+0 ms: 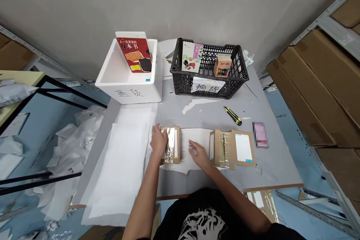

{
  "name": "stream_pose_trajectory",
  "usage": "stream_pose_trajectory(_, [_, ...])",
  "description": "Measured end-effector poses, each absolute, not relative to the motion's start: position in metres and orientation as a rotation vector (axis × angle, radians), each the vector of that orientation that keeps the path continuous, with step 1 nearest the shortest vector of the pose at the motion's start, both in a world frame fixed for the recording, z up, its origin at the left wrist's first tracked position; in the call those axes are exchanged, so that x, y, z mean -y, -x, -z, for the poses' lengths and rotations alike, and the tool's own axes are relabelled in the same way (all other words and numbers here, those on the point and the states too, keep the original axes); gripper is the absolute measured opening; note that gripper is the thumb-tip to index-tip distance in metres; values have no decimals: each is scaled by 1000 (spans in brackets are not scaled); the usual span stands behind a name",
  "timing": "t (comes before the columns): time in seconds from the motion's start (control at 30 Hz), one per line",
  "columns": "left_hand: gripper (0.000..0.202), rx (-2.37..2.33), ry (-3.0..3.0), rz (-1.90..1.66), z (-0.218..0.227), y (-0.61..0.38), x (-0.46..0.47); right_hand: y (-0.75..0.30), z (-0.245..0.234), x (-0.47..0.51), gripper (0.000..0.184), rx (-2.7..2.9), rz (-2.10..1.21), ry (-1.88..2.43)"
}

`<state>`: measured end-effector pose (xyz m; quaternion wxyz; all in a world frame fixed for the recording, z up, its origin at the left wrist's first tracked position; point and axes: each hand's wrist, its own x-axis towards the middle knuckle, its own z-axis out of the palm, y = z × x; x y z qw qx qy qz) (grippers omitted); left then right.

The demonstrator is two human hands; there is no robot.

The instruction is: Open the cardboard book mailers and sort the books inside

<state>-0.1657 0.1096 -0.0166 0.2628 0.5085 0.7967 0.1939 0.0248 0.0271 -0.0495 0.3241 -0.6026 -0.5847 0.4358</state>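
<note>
An opened cardboard mailer lies flat on the grey table [253, 101] in front of me. Its left flap [172, 144], covered in shiny tape, is under my left hand [158, 140], whose fingers rest flat on it. My right hand [199, 152] lies open, fingers spread, on the white foam sheet [197, 138] in the mailer's middle. The right flaps [233, 150] carry a white label and lie unfolded beyond my right hand.
A white foam box [128, 82] with a red book [135, 54] stands at the back left. A black plastic crate [209, 67] holding books sits behind. A yellow-black utility knife [233, 116] and a pink item [260, 134] lie to the right. White foam sheets [123, 157] are stacked to the left.
</note>
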Motion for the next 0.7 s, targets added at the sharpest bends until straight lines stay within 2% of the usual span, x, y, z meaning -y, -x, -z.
stream_pose_trajectory(0.1, [51,-1909,-1427,-1058,6,115,-91,-82,32,-17,40,1539,-697,1778])
stream_pose_trajectory(0.17, [46,-1587,-1335,-1046,7,68,-73,-116,26,-5,42,1534,-481,1904])
stream_pose_trajectory(0.27, [53,-1354,-1202,-850,23,5,-46,-143,31,14,47,1523,-349,2070])
stream_pose_trajectory(0.43, [59,-1356,-1307,-525,59,-27,-27,-145,54,27,51,1423,-394,2140])
stream_pose_trajectory(0.53, [57,-1394,-1272,-491,69,-17,-32,-151,61,20,51,1249,-482,2139])
stream_pose_trajectory(0.7, [51,-1377,-1155,-540,74,0,-46,-166,61,-4,52,1023,-834,2040])
